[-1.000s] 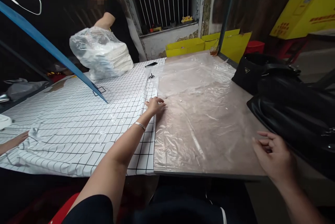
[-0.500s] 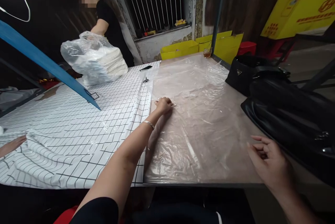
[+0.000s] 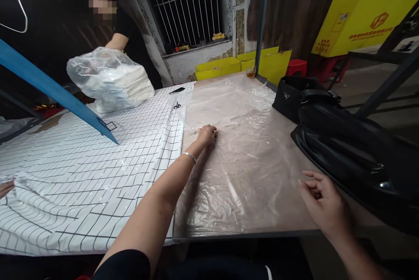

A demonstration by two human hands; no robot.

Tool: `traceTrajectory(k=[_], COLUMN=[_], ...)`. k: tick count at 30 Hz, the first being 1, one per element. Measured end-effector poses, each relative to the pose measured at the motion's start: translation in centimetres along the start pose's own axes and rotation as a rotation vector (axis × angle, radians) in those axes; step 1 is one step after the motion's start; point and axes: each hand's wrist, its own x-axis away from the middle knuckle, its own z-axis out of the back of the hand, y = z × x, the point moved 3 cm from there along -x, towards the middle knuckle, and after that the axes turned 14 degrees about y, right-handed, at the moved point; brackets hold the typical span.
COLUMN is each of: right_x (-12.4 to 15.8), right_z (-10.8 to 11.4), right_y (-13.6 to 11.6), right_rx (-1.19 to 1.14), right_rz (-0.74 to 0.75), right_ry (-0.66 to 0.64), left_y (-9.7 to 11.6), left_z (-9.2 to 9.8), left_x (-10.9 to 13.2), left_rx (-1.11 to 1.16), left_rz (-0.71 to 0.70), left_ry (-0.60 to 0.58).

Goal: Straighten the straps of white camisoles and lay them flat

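My left hand rests on the clear plastic sheet spread over the brown table. Its fingers are curled down and closed on the plastic, with the fingertips mostly hidden. Over the sheet's right part, near the table's front edge, hovers my right hand, fingers loosely bent and apart, holding nothing. To the left of the sheet lies a white cloth with a black grid, rumpled at its front. Small black scissors and a phone lie near the boundary of the cloth and the plastic.
A clear bag of stacked white items stands at the back left, beside a person in black. A blue bar slants over the cloth. Black bags lie at right. A glass of amber drink stands at the far corner.
My view has turned slightly right. My left hand has slid a little rightward over the plastic, away from the cloth's edge. The right hand keeps much the same pose.
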Motion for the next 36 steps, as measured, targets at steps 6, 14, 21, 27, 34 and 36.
traceTrajectory(k=[6, 14, 21, 27, 34, 36], right_x=[-0.1, 0.1, 0.0, 0.0, 0.3, 0.2], right_z=[0.2, -0.1, 0.0, 0.1, 0.1, 0.0], right_y=[-0.4, 0.2, -0.2, -0.9, -0.3, -0.3], right_rx=[-0.002, -0.027, -0.036, -0.054, -0.084, -0.089], right_rz=[0.047, 0.055, 0.049, 0.094, 0.146, 0.15], right_ry=[0.017, 0.015, 0.013, 0.003, 0.02, 0.022], left_y=[-0.2, 0.7, 2.6, 1.3, -12.3, -16.5], left_z=[-0.9, -1.1, -0.8, 3.0, 16.4, 18.6], left_x=[-0.7, -2.1, -1.8, -0.5, 7.3, 9.6], left_rx=[-0.043, -0.066, -0.136, -0.084, -0.016, -0.141], left_rz=[-0.054, -0.089, -0.116, -0.032, 0.417, 0.545], left_ry=[-0.018, -0.055, -0.106, -0.115, 0.064, 0.083])
